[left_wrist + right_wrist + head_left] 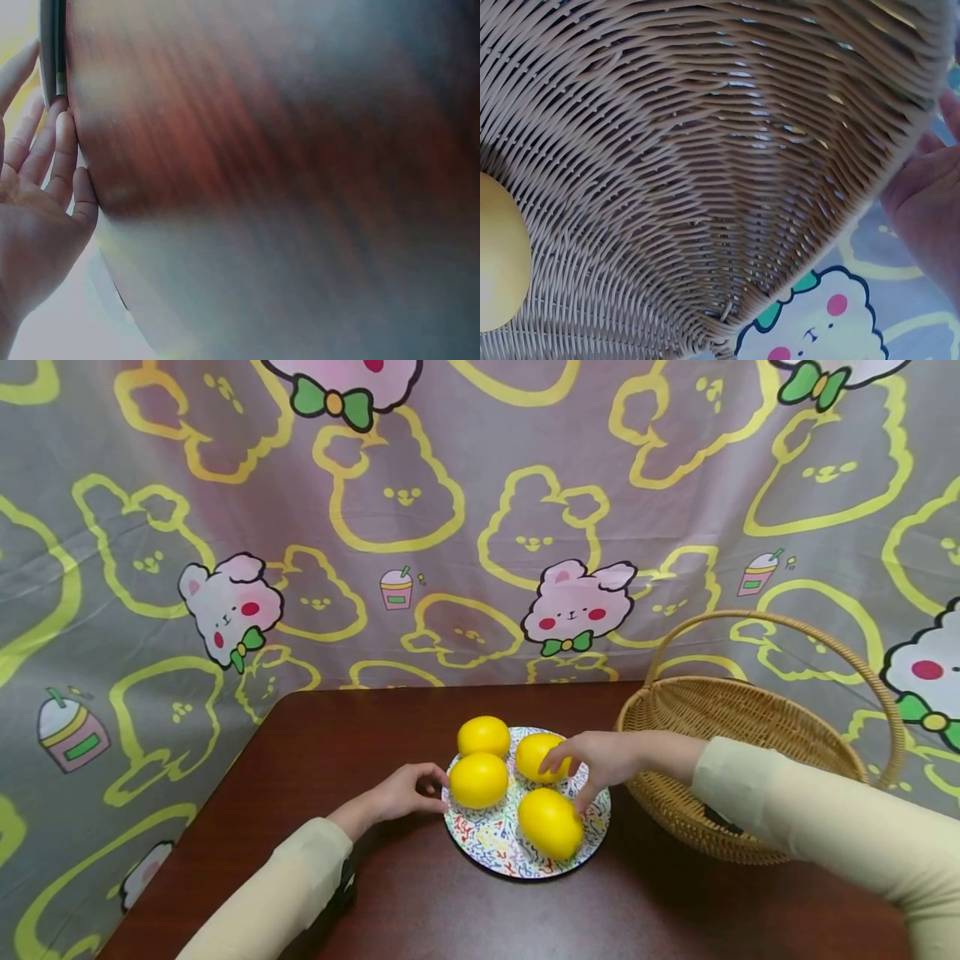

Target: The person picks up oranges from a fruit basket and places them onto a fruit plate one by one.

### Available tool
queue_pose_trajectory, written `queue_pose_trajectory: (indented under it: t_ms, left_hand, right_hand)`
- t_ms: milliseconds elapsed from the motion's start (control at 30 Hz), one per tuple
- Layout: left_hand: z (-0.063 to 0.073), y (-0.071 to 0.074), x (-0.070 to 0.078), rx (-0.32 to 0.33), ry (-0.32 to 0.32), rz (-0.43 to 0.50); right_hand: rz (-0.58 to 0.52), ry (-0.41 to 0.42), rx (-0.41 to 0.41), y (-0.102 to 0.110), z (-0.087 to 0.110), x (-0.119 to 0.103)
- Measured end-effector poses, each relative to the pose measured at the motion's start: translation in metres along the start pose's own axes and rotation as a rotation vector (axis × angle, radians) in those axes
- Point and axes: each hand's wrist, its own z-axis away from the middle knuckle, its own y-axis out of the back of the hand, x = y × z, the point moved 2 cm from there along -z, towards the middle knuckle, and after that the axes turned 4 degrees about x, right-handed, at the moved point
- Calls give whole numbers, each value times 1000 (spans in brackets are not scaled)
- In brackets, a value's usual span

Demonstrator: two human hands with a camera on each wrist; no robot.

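Note:
A round plate (pixel 487 843) with multicoloured squiggles bears several smooth yellow lemons. Two of them, a back-left lemon (pixel 483 736) and a front-left lemon (pixel 477 781), sit close together. My left hand (pixel 401 793) touches the plate's left rim with thumb and fingers spread; in the left wrist view its fingers (pixel 65 146) lie fairly straight by the plate's edge. Over the right side of the plate, my right hand (pixel 606 758) spreads its fingers at the back-right lemon (pixel 534 755), its thumb beside the front-right lemon (pixel 550 825).
A wicker basket (pixel 667 814) with a tall arched handle (pixel 810 631) stands right of the plate, under my right forearm. In the right wrist view a yellow lemon (pixel 501 255) shows inside it. A patterned curtain (pixel 465 527) hangs behind the dark wooden table (pixel 360 718).

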Motion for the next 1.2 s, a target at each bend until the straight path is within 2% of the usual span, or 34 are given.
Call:
queue_pose_trajectory:
  t_ms: [167,600,833,1200]
  left_hand:
    - [2,0,0,3,16,-3]
    - [2,-1,0,0,19,4]
    - [1,0,0,0,24,-1]
    - [-1,0,-2,-2,17,7]
  right_hand:
    - [-11,13,20,6,5,-1]
    - [-66,134,100,22,24,-3]
    - [-102,117,166,34,40,0]
    - [-63,101,287,47,64,11]
